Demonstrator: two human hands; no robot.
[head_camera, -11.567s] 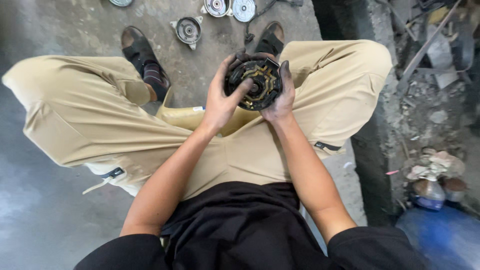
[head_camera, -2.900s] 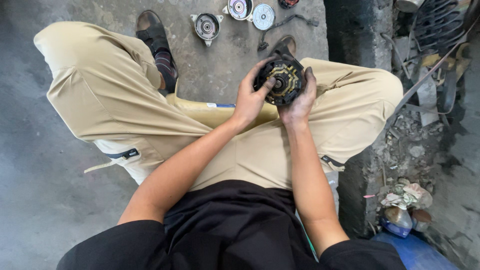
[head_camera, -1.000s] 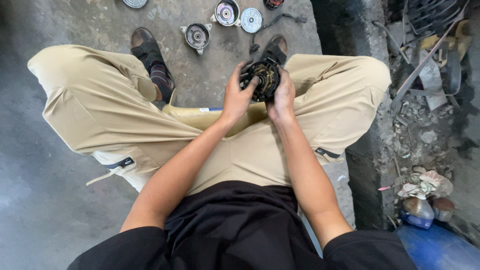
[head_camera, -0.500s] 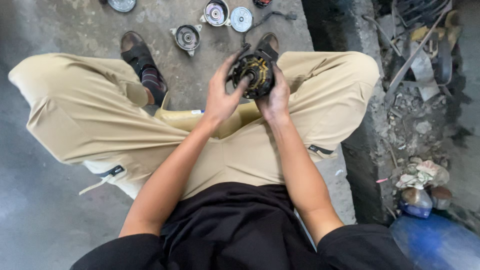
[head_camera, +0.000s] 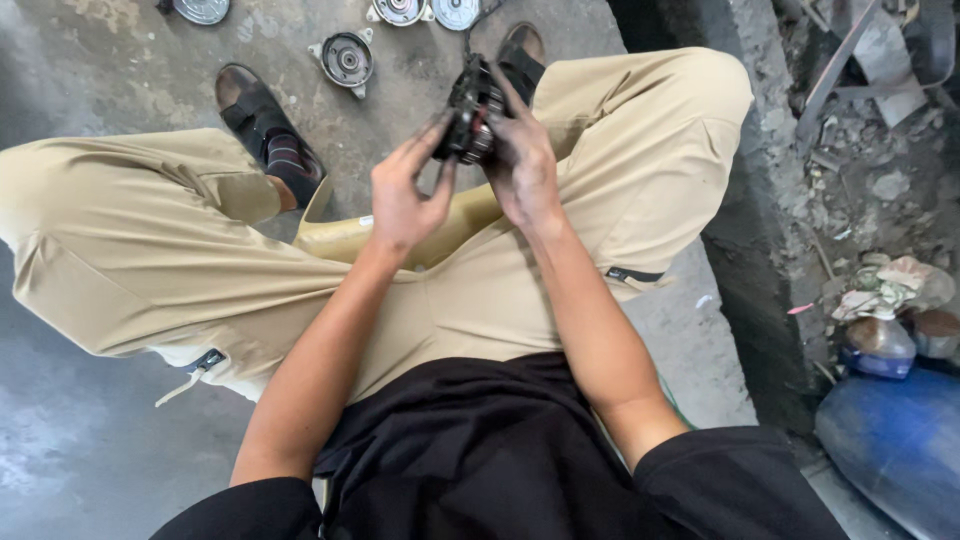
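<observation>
I sit with my knees wide in tan trousers and hold a round, greasy black metal motor part (head_camera: 471, 110) up between them. My right hand (head_camera: 520, 160), smeared with grease, grips it from the right side. My left hand (head_camera: 405, 195) touches its left edge with the fingertips, fingers spread. The part is tilted on edge, so its face is mostly turned away from me.
Several round metal discs and housings lie on the concrete floor ahead, one grey disc (head_camera: 345, 58) near my left sandal (head_camera: 262, 118). A concrete ledge (head_camera: 745, 200) runs along the right, with rubble, bottles and a blue drum (head_camera: 900, 450) beyond it.
The round part has turned from facing me to standing on edge. My left hand has loosened from a full grip to fingertips on its rim.
</observation>
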